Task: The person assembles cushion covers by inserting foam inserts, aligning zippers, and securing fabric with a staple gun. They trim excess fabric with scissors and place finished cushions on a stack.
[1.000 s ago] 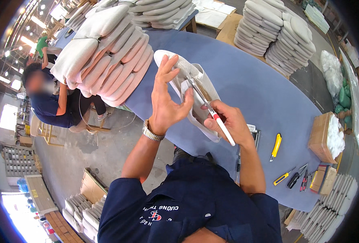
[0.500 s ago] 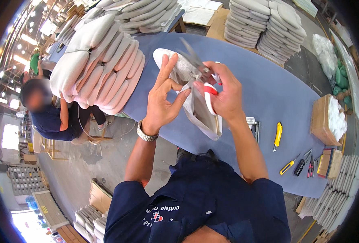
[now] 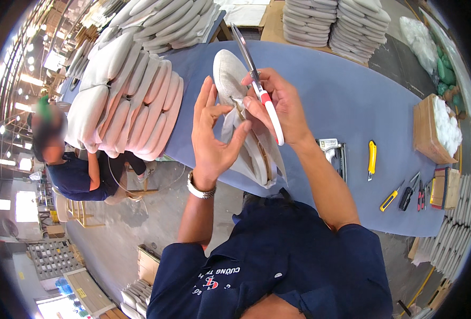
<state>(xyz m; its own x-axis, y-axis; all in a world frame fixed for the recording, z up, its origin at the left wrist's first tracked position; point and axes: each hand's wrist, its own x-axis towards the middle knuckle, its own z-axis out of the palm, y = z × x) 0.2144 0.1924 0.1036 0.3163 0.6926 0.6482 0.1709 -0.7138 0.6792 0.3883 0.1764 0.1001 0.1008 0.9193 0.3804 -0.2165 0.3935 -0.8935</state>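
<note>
A pale grey fabric cushion stands on edge on the blue table, its loose cloth edges parted along a seam toward me. My right hand holds scissors with red-and-white handles, their blades pointing up and away past the cushion. Its thumb and fingers are also close to the cloth at the seam; whether they pinch it I cannot tell. On the cushion's left side is my left hand, fingers outstretched and thumb apart, with the fingertips at the loose cloth.
Stacked cushions rise at the table's left. On the blue table to the right lie a staple gun, a yellow cutter and several hand tools. A cardboard box holds white stuffing. A seated person works at far left.
The scissors have swung more upright and their blades now look closed together. My left hand has lowered slightly, its fingers still spread. The cushion has turned more upright.
</note>
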